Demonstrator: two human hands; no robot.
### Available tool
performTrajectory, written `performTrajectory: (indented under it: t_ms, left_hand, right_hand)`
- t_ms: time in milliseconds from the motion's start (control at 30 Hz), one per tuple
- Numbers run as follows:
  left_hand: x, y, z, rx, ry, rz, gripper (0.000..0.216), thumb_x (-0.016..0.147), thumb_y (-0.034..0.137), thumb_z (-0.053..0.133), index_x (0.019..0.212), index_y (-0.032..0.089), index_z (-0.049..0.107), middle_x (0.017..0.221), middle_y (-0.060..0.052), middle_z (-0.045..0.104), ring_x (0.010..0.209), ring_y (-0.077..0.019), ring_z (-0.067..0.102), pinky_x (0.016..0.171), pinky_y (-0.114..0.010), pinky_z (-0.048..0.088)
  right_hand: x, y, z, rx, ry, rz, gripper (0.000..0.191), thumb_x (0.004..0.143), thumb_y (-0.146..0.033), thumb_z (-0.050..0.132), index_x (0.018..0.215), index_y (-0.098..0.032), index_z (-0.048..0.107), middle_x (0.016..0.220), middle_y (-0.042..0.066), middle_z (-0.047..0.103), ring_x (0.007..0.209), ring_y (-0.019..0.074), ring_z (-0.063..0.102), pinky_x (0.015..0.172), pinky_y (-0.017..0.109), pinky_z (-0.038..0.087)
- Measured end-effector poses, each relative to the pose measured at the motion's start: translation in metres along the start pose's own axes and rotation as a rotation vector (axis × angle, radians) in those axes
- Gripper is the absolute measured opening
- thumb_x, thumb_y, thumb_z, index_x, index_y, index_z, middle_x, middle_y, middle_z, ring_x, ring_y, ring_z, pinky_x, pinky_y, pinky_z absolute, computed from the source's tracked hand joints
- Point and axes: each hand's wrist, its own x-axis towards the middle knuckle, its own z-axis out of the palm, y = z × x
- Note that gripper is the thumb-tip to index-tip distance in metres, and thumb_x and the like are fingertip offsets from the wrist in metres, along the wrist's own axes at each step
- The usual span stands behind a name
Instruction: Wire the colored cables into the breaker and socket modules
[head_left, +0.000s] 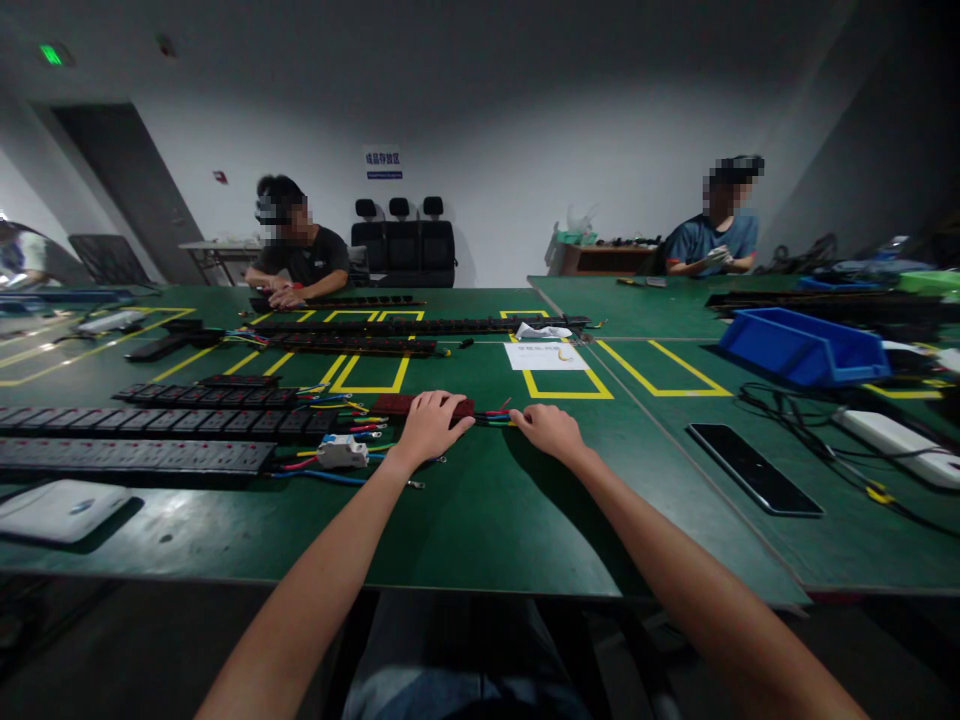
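Note:
My left hand (431, 424) lies over the right end of a dark red strip module (391, 404) on the green table (480, 520), fingers curled down on it. Coloured wires (495, 415) stick out of the module's right end. My right hand (546, 428) is closed around the ends of those wires, just right of the left hand. A small white circuit breaker (343, 452) with red, blue and green leads sits left of my left wrist. Long black power strips (135, 455) lie in rows at the left.
A black phone (754, 468) lies right of my right arm. A blue bin (802, 347), a white power strip (896, 442) and black cables are at the right. A white paper sheet (546, 356) lies in a yellow-taped box. Two other people sit at the far side.

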Motion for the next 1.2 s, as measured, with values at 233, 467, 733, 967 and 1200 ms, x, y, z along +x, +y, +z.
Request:
performTrajectory:
  t_ms: [233, 467, 733, 967, 1200]
  left_hand:
    - [0.0, -0.0009, 0.0011, 0.001, 0.001, 0.002, 0.051, 0.102, 0.057, 0.049, 0.139, 0.023, 0.06, 0.133, -0.012, 0.063, 0.127, -0.0317, 0.054, 0.109, -0.048, 0.04]
    - [0.0002, -0.0019, 0.0024, -0.006, 0.001, 0.004, 0.052, 0.102, 0.058, 0.049, 0.14, 0.024, 0.06, 0.133, -0.012, 0.063, 0.127, -0.0318, 0.054, 0.109, -0.048, 0.04]
    - [0.0002, -0.0021, 0.0045, 0.004, 0.006, -0.002, 0.051, 0.102, 0.057, 0.052, 0.14, 0.024, 0.06, 0.134, -0.012, 0.063, 0.128, -0.0316, 0.053, 0.11, -0.048, 0.039]
    - [0.0, -0.0022, 0.0036, 0.007, 0.013, 0.007, 0.051, 0.102, 0.058, 0.05, 0.139, 0.023, 0.06, 0.133, -0.012, 0.063, 0.127, -0.0317, 0.054, 0.109, -0.048, 0.04]
    - [0.0006, -0.0027, 0.0041, -0.01, 0.004, 0.003, 0.051, 0.102, 0.058, 0.049, 0.139, 0.024, 0.06, 0.133, -0.012, 0.063, 0.127, -0.0322, 0.053, 0.11, -0.049, 0.039]
  right_hand:
    - [-0.0012, -0.0013, -0.0017, 0.006, 0.002, 0.004, 0.056, 0.105, -0.057, 0.037, 0.096, -0.02, 0.078, 0.103, 0.015, 0.077, 0.097, 0.0297, 0.073, 0.081, 0.033, 0.05]
    - [-0.0012, -0.0012, -0.0018, 0.014, -0.007, 0.002, 0.056, 0.105, -0.057, 0.037, 0.097, -0.02, 0.079, 0.103, 0.015, 0.077, 0.097, 0.0293, 0.073, 0.082, 0.034, 0.05]
    - [0.0003, -0.0007, 0.0005, 0.006, -0.002, 0.008, 0.057, 0.105, -0.058, 0.036, 0.097, -0.02, 0.078, 0.104, 0.015, 0.077, 0.098, 0.029, 0.073, 0.081, 0.033, 0.05]
    - [-0.0005, -0.0014, -0.0015, 0.009, -0.006, 0.012, 0.056, 0.105, -0.058, 0.037, 0.097, -0.02, 0.079, 0.104, 0.015, 0.077, 0.097, 0.0291, 0.073, 0.08, 0.032, 0.05]
    - [-0.0007, -0.0006, -0.0007, 0.018, -0.002, 0.006, 0.056, 0.105, -0.058, 0.038, 0.096, -0.021, 0.079, 0.104, 0.014, 0.077, 0.097, 0.0292, 0.073, 0.081, 0.033, 0.05]
